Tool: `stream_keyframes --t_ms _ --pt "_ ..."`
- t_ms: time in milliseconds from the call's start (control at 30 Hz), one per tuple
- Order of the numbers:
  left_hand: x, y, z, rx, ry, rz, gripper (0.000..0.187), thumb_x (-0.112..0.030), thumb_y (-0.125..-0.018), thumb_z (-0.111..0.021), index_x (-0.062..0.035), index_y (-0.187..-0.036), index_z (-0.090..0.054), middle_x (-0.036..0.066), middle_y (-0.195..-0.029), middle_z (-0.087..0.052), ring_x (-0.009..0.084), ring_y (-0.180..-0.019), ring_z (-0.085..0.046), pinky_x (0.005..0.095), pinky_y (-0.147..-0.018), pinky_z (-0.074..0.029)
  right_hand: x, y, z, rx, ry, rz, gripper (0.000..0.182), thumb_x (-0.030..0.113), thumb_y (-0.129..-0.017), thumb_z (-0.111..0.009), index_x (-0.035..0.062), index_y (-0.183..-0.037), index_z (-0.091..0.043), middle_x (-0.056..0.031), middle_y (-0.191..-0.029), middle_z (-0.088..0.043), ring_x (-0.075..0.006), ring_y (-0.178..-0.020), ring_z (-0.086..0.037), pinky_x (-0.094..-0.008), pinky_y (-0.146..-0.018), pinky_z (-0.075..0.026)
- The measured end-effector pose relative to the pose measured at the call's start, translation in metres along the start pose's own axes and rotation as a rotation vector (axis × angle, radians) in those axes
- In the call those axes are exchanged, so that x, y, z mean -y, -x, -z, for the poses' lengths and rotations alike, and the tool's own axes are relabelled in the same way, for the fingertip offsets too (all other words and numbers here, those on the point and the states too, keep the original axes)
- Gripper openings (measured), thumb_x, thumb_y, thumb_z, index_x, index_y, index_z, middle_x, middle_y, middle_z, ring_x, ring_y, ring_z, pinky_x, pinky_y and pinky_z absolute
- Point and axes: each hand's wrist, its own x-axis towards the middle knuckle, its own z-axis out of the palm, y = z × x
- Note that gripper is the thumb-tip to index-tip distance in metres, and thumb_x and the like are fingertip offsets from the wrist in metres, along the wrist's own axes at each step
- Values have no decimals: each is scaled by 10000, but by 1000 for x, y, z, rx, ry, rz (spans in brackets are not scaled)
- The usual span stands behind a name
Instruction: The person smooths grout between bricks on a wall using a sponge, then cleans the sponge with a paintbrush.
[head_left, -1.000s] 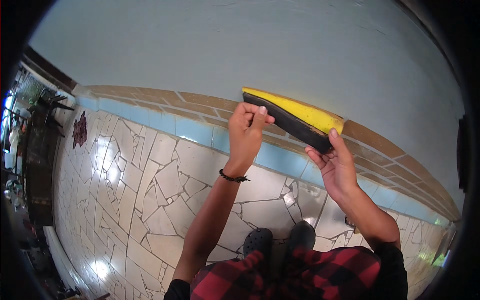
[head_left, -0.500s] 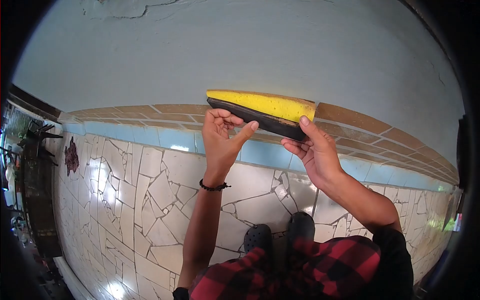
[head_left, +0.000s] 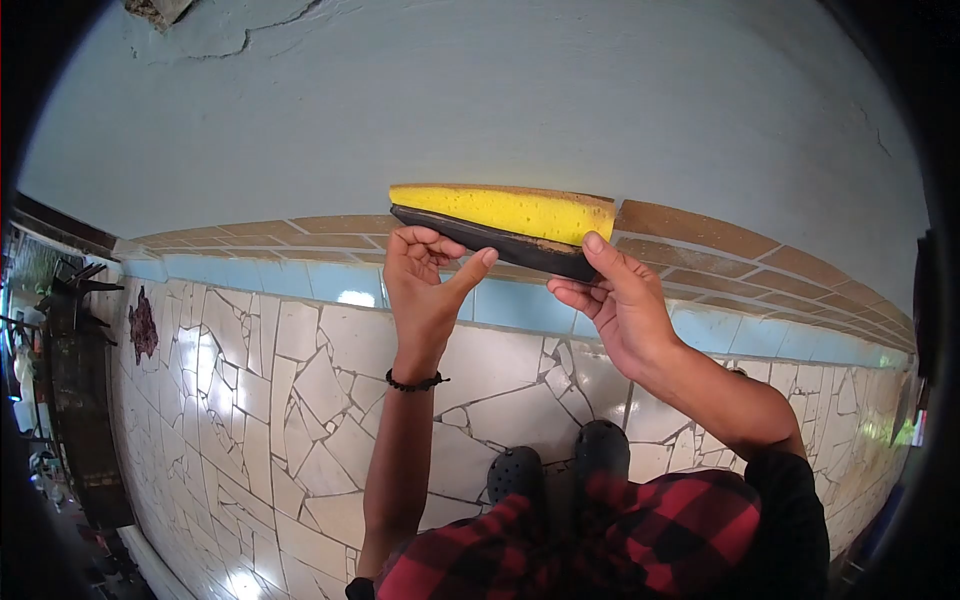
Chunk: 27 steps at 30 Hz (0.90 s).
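Observation:
A long block of yellow sponge on a black backing [head_left: 500,214] is held up in front of the wall, its upper edge brownish and worn. My right hand [head_left: 630,305] grips its right end, thumb on the front and fingers curled beneath. Toward the left end, my left hand [head_left: 420,295] has its fingers bent up against the black backing and its thumb tip at the lower edge. A dark braided bracelet [head_left: 415,381] circles the left wrist.
Behind the block rises a grey-blue wall [head_left: 500,90] with cracks at the top. Brown brick-pattern tiles [head_left: 700,228] and light blue tiles [head_left: 525,302] run along its base. Broken-tile flooring [head_left: 320,400] spreads below, with a dark reddish cloth [head_left: 143,325] at left.
Both hands and the sponge block have shifted slightly to the left in the view. The grip looks the same.

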Motion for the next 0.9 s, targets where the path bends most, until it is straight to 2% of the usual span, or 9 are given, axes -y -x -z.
stream_keyframes --t_ms 33,100,133,167,200,367,600,900 --pt "0 0 -1 -5 1 5 505 81 -813 -839 -47 -1148 -483 50 -978 -615 105 -929 -606 239 -842 -545 -1 0 1 4 23 2 350 362 -947 -782 86 -878 -578 -140 -937 -715 -227 -886 -750 -315 -854 -631" --pt "0 0 -2 -13 3 6 501 83 -814 -836 -47 -1143 -482 49 -973 -615 106 -925 -609 239 -837 -547 -4 -1 4 12 71 5 416 392 -1003 -701 -4 -1131 -683 -155 -1000 -741 -215 -923 -751 -310 -879 -631" --pt "0 0 -2 -16 4 1 501 83 -813 -837 -48 -1142 -482 48 -970 -615 105 -921 -608 238 -837 -545 -3 -1 2 3 48 0 347 373 -974 -744 50 -991 -617 -138 -957 -722 -222 -903 -751 -314 -868 -631" --pt "0 1 -2 -20 5 -2 502 83 -813 -838 -48 -1141 -481 47 -967 -615 105 -918 -607 237 -837 -544 -1 0 0 -7 26 -6 355 353 -945 -786 104 -851 -552 -121 -913 -703 -229 -883 -751 -318 -857 -631" --pt "0 0 -2 -20 -5 -12 502 83 -812 -838 -48 -1140 -482 47 -965 -615 105 -912 -606 237 -835 -542 0 1 -2 -16 2 -12 436 334 -916 -829 158 -711 -487 -104 -869 -684 -236 -863 -752 -323 -846 -631" --pt "-1 0 -2 -43 49 16 549 27 -764 -905 -51 -1123 -496 41 -957 -622 90 -878 -594 233 -804 -502 -2 0 0 5 -8 -19 446 307 -928 -821 178 -692 -465 -85 -861 -679 -235 -854 -752 -323 -852 -628" --pt "2 3 0 -50 85 29 555 39 -758 -903 -59 -1122 -495 40 -955 -623 90 -879 -594 233 -816 -499 1 -3 1 17 -28 -35 459 300 -942 -807 187 -660 -462 -67 -855 -670 -236 -854 -753 -326 -861 -630" --pt "1 3 -4 -70 68 9 550 38 -759 -904 -55 -1115 -495 40 -940 -623 87 -873 -591 228 -809 -488 4 -4 0 27 -26 -20 422 348 -945 -797 160 -695 -514 -75 -900 -666 -240 -876 -750 -317 -876 -629"
